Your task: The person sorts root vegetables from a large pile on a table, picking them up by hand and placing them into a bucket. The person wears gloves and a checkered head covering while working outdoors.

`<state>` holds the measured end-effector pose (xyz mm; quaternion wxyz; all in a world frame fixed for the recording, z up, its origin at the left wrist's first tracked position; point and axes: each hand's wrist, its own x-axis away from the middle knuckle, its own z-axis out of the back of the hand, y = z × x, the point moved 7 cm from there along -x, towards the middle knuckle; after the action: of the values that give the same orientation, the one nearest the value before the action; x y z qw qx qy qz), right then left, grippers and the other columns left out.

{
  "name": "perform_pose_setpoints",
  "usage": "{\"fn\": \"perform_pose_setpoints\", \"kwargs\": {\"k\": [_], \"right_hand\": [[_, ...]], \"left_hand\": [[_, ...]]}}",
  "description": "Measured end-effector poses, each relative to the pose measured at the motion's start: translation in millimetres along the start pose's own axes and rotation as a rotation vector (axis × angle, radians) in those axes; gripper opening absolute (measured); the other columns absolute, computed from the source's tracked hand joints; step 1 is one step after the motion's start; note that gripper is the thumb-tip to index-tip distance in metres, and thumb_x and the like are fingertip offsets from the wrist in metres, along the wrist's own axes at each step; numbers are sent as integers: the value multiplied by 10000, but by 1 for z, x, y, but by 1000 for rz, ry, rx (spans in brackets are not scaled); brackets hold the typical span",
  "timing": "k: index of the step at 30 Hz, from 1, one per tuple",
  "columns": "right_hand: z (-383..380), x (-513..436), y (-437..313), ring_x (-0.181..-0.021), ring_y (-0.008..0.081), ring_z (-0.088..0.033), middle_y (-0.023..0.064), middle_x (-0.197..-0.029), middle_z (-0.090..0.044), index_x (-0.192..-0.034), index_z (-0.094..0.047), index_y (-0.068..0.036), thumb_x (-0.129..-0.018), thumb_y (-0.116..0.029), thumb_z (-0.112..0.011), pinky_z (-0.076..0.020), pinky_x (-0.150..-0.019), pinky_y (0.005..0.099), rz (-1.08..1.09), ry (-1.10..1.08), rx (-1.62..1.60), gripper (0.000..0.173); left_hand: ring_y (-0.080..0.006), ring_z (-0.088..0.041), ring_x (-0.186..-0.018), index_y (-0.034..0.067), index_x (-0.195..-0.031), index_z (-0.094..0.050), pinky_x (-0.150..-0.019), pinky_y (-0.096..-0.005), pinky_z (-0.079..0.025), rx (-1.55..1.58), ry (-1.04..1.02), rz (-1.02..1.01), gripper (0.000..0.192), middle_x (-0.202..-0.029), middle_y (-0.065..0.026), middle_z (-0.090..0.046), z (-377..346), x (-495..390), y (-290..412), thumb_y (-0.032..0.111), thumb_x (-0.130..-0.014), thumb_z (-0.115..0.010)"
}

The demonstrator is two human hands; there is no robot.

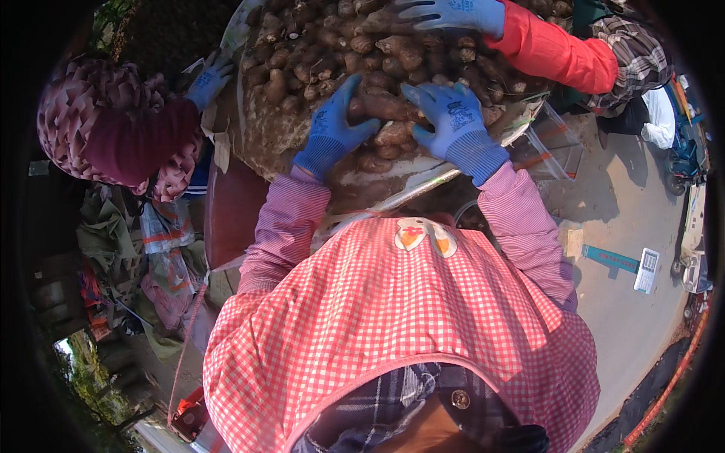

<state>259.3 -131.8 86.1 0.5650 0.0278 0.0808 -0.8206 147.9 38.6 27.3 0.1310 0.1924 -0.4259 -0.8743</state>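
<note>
My left hand [335, 125] wears a blue work glove and rests at the near side of a heap of brown, soil-covered taro corms [328, 48]. Its thumb and fingers are spread, close to one end of a long corm [388, 106]. In a matching glove, my right hand [450, 116] lies at the other end of that corm, fingers also apart. Between the two hands sit several smaller corms [392, 135]. Contact under the fingertips is partly hidden. The heap lies on a soiled pale sheet [422, 180] with a raised near edge.
A co-worker's gloved hand [212, 82] is at the heap's left edge. Another person's gloved hand [459, 14], below a red sleeve [552, 51], reaches over the far side. On the ground at right stands a platform scale with a display [646, 270]. A pink rope [190, 334] hangs at left.
</note>
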Motion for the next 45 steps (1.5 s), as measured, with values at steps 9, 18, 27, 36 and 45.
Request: {"fn": "perform_pose_setpoints", "kwargs": {"k": [9, 18, 27, 36, 45], "right_hand": [[3, 4, 9, -916, 231, -671, 103, -1061, -693, -1320, -618, -97, -822, -182, -814, -545, -842, 360, -146, 230, -611, 543], [-37, 33, -24, -887, 160, -663, 93, -1127, -690, -1380, -553, -33, -1056, -341, -528, -541, -714, 272, -614, -104, -1833, 448], [-57, 40, -53, -879, 157, -688, 148, -1099, -711, -1398, -528, 1, -1050, -418, -498, -541, -695, 271, -262, -320, -1691, 545], [-57, 24, -63, -864, 171, -711, 146, -1113, -729, -1315, -621, -28, -1039, -380, -552, -556, -742, 274, -267, -240, -1602, 453], [23, -26, 60, -1045, 337, -670, 127, -1063, -714, -1162, -727, -162, -857, -381, -698, -526, -919, 470, -345, 245, -63, 377]], "left_hand": [[-248, -505, -1365, 26, -1564, -338, -1136, -401, -417, 497, -56, 84, 903, -1497, -150, -502, 34, -3, -23, 149, -822, -838], [-216, -521, -1323, 53, -1574, -315, -1120, -361, -432, 1020, -196, 109, 966, -1479, -99, -492, 34, 5, 23, 101, -779, -862], [-185, -647, -1147, -8, -1413, -514, -981, -340, -545, 953, -467, 166, 652, -1298, -91, -645, 20, 40, -1, 54, -824, -788], [-128, -671, -899, 31, -1443, -497, -743, -254, -550, 1035, -193, 273, 609, -1111, -52, -686, 50, 69, -4, 265, -922, -707], [-83, -637, -641, 46, -1106, -606, -508, -211, -480, 649, -278, 514, 347, -927, -59, -706, 41, 98, -50, 374, -999, -646]]}}
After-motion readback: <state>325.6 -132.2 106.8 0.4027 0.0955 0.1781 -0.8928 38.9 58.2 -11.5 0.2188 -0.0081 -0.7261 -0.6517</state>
